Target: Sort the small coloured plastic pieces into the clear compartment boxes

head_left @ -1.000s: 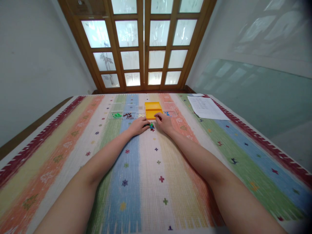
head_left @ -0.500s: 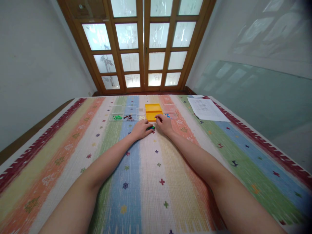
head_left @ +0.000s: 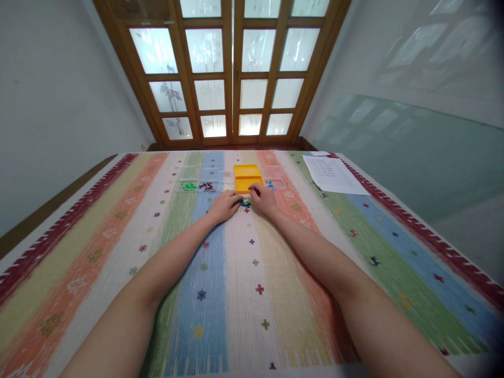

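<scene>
Two hands, L hand (head_left: pixel 223 206) & R hand (head_left: pixel 263 198), fingers curled, work at pile of tiny coloured pieces (head_left: pixel 244 203) on surface (head_left: pixel 252 273), just before yellow tray (head_left: pixel 246 176). Whether either grips a piece: cannot tell, too small. Picking likely calls for fine pinch.

printed lines on paper sheet (head_left: pixel 334 174), too small to read

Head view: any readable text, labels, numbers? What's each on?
White paper sheet: rows of printed lines, too small and blurred to read.
Yellow tray, clear bead boxes, striped cloth: no text visible, only woven motifs on the cloth.
</scene>
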{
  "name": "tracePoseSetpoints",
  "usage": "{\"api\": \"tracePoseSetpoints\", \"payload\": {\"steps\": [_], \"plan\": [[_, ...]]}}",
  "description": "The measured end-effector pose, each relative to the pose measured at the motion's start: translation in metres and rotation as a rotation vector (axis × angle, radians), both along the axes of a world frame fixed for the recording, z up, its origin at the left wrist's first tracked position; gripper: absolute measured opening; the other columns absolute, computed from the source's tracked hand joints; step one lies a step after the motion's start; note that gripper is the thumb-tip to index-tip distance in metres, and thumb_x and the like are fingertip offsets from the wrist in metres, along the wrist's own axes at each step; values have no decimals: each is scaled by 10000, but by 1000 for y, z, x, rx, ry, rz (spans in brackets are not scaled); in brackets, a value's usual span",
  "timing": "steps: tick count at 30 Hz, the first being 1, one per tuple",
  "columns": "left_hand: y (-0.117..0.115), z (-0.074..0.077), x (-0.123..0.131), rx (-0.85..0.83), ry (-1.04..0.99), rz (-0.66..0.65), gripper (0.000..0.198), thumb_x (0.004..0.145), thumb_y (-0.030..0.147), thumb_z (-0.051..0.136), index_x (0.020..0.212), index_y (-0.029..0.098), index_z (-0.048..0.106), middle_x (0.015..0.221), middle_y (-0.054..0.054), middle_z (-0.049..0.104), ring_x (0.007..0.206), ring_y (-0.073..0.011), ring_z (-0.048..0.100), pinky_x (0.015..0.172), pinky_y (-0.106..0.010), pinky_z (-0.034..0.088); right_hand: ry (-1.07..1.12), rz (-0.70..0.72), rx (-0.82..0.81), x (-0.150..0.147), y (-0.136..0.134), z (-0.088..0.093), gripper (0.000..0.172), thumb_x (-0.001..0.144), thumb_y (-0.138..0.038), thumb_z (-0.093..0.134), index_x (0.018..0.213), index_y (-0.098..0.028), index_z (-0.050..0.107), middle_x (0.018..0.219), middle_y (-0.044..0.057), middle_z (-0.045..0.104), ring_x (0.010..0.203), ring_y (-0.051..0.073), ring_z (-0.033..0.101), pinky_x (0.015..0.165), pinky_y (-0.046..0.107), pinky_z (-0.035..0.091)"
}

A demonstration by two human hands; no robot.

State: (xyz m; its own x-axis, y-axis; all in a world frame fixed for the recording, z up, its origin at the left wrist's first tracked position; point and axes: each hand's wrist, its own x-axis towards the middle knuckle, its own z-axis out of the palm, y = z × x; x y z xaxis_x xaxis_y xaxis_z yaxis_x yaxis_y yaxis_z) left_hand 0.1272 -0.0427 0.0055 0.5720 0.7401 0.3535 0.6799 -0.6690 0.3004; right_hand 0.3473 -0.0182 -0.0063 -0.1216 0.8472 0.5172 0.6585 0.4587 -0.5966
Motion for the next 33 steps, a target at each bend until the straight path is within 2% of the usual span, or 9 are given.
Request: {"api": "tracePoseSetpoints", "payload": {"steps": [14, 21, 26, 33], "plan": [[0, -2, -3, -15, -5, -21, 273, 965, 252, 570, 1177, 258, 742, 1145, -78, 682, 1128, -259, 600, 1021, -429, 489, -31, 28, -22, -2, 1, 1, 238, 932, -240, 539, 1034, -221, 753, 873, 32, 754, 768, 198, 660, 735, 294, 470], [2, -4, -4, 18, -17, -3, 312, 980, 269, 550, 1239, 263, 726, 1184, -80, 680, 1162, -264, 586, 1056, -435, 475, -40, 52, -13, -1, -3, 3, 233, 934, -230, 542, 1035, -223, 752, 899, 31, 763, 799, 199, 674, 760, 296, 476], [3, -5, -4, 10, -6, -30, 300, 990, 279, 537, 1192, 242, 755, 1192, -88, 697, 1166, -266, 588, 1073, -451, 469, -60, 69, -21, -2, -5, 6, 240, 928, -212, 542, 1044, -218, 752, 923, 37, 770, 808, 199, 673, 768, 296, 477], [9, -1, -20, 15, -87, 30, 304, 981, 256, 535, 1188, 237, 756, 1199, -78, 712, 1168, -255, 602, 1071, -439, 475, -60, 92, -19, 0, -7, 6, 237, 925, -205, 553, 1050, -220, 754, 953, 40, 777, 835, 206, 684, 781, 298, 485]]}}
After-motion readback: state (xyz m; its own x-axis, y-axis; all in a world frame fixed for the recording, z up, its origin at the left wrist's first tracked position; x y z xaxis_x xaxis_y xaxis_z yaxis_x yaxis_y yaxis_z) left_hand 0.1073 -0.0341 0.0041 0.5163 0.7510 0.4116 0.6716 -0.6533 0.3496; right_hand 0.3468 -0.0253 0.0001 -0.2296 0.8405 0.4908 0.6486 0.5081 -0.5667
